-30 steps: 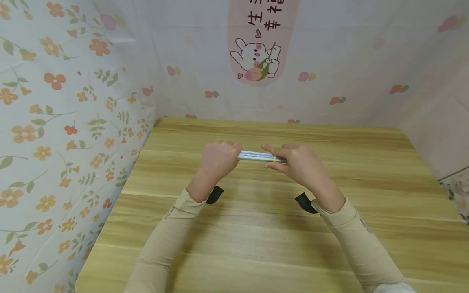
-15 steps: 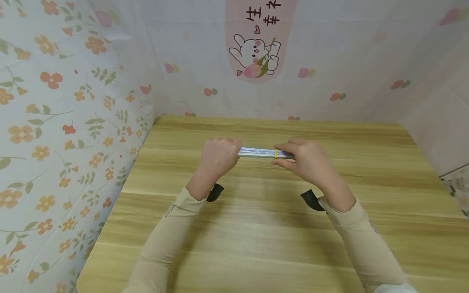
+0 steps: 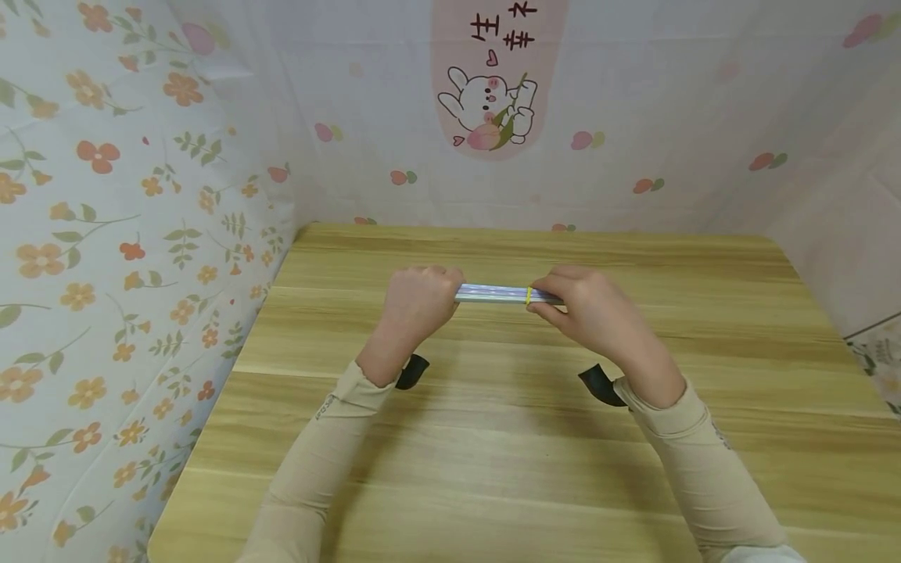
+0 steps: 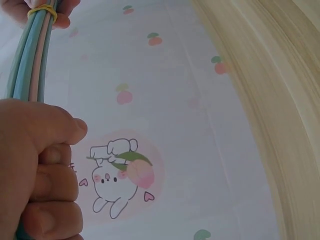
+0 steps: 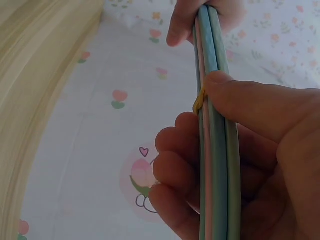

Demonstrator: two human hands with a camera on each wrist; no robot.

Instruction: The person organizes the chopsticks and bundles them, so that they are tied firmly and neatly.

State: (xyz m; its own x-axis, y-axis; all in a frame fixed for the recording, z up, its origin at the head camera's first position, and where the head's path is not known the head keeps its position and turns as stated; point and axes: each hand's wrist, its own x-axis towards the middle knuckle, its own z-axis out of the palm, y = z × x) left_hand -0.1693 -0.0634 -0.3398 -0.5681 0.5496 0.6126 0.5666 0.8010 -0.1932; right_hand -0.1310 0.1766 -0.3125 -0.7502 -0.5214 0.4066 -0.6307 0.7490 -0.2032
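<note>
A bundle of pastel pencils, in blue, green and pink, is held level above the table between both hands. My left hand grips one end in a fist; in the left wrist view its curled fingers wrap the pencils and cover that end. A yellow rubber band circles the bundle toward the other end. There my right hand holds the pencils, thumb on one side right beside the band and fingers curled on the other, as the right wrist view shows.
Beneath the hands lies a wood-grain table. A printed cloth with a rabbit picture hangs behind its far edge, and a flowered cloth covers the left side. Dark strap ends stick out near both wrists.
My right hand has shifted to the right, and the yellow band sits slightly further right than a second ago. Its fingers have drawn in around the pencils. My left hand has barely moved.
</note>
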